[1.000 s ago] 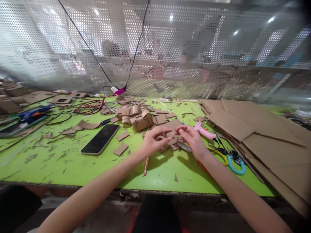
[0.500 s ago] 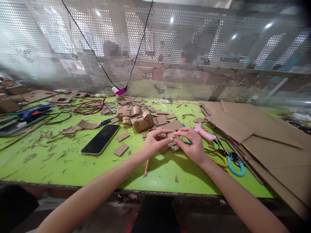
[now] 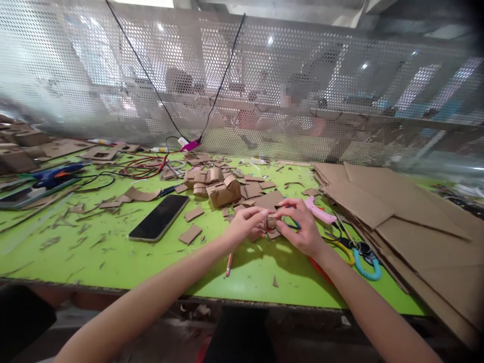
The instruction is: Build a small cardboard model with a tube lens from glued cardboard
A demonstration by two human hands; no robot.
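Observation:
Between my fingertips is a small cardboard piece [image 3: 271, 221], bent into a curve. My left hand [image 3: 245, 224] pinches its left side, and my right hand [image 3: 302, 227] grips its right side with thumb and fingers. Fingers cover much of the piece. Just behind my hands lie flat cardboard scraps [image 3: 270, 200]. Farther back and left sits a built cardboard camera-like model [image 3: 223, 190] with rounded parts. A pencil [image 3: 229, 264] lies under my left wrist. Right of my right hand is a pink glue gun [image 3: 319, 210].
A black phone [image 3: 159, 218] lies left of my hands. Scissors with blue handles [image 3: 367, 262] rest at the right beside stacked cardboard sheets [image 3: 423, 232]. A blue glue gun [image 3: 60, 171], cables [image 3: 143, 167] and cardboard bits cover the left. A perforated metal screen [image 3: 242, 91] stands behind the green table [image 3: 151, 267].
The cardboard piece, flat-looking before, now appears curved in my fingers. My hands have drawn slightly lower, and my left fingers have curled in more. The view has shifted a little.

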